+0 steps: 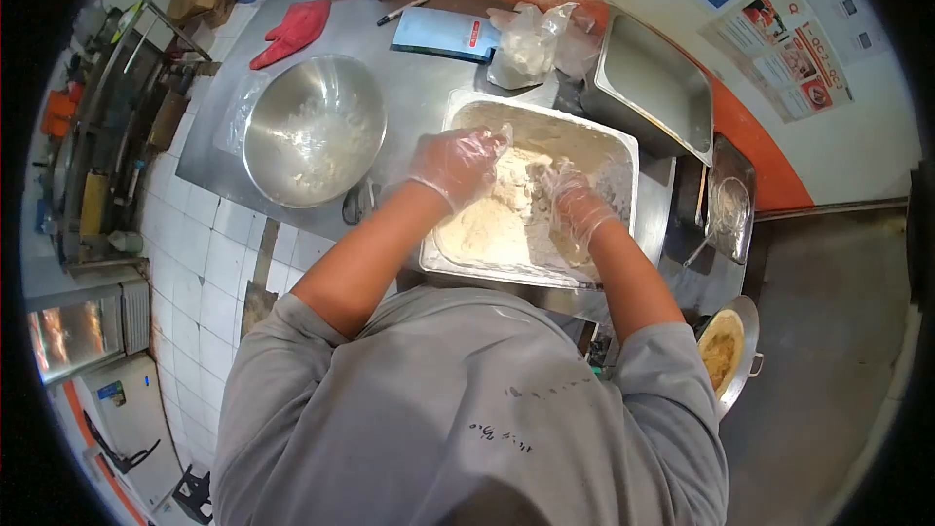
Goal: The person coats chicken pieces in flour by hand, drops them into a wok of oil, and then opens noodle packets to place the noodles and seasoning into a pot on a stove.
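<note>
Both my hands wear clear plastic gloves and are at a rectangular metal pan (635, 195) holding pale flour (479, 234). My left hand (460, 166) is over the pan's left part, its fingers curled together; whatever they hold is hidden. On the right side of the pan, my right hand (577, 203) has its floury fingertips bent down into the flour. I cannot make out what lies between them. Left of the pan stands a wide steel bowl (317, 131) with white powder stuck to its inside.
Behind the pan are a plastic bag of white powder (526, 51), a blue booklet (440, 33) and a marker (403, 9). A red mitt (292, 33) lies behind the bowl. A deep steel container (654, 78) stands at right; a pot (748, 331) sits lower right.
</note>
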{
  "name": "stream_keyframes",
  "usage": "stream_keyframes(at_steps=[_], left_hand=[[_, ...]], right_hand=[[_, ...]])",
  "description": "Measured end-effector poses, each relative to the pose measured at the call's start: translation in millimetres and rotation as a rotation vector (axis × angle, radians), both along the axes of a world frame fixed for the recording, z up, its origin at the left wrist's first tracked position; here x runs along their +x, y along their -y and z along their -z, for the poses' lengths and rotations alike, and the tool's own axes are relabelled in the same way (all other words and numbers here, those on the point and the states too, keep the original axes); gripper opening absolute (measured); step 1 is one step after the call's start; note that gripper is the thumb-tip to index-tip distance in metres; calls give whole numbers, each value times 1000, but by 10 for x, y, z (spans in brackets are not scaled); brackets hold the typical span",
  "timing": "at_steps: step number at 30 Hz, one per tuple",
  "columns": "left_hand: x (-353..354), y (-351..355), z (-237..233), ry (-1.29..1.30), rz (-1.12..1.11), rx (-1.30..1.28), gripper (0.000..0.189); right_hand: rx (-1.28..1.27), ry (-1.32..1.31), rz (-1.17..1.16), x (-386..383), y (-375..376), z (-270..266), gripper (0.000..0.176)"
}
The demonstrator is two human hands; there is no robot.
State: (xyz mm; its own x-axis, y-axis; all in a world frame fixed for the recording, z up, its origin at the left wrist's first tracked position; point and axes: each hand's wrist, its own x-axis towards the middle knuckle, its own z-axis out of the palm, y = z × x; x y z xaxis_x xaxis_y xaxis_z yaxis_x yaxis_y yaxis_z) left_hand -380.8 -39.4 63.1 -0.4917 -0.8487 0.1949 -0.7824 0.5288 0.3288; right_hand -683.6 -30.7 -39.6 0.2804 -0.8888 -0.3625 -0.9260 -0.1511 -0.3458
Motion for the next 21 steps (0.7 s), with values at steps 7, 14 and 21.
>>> stream_keyframes(at_steps=[7, 14, 21], left_hand=[[-21, -16, -181, 156, 7, 166, 46], [-49, 41, 135, -107, -84, 315, 41], [-67, 43, 284, -212, -185, 348, 41]], right_hand=[[-161, -281, -436, 98, 13, 49, 54], [29, 176, -109, 220, -63, -385, 24], [73, 583, 203, 562, -180, -441, 22]])
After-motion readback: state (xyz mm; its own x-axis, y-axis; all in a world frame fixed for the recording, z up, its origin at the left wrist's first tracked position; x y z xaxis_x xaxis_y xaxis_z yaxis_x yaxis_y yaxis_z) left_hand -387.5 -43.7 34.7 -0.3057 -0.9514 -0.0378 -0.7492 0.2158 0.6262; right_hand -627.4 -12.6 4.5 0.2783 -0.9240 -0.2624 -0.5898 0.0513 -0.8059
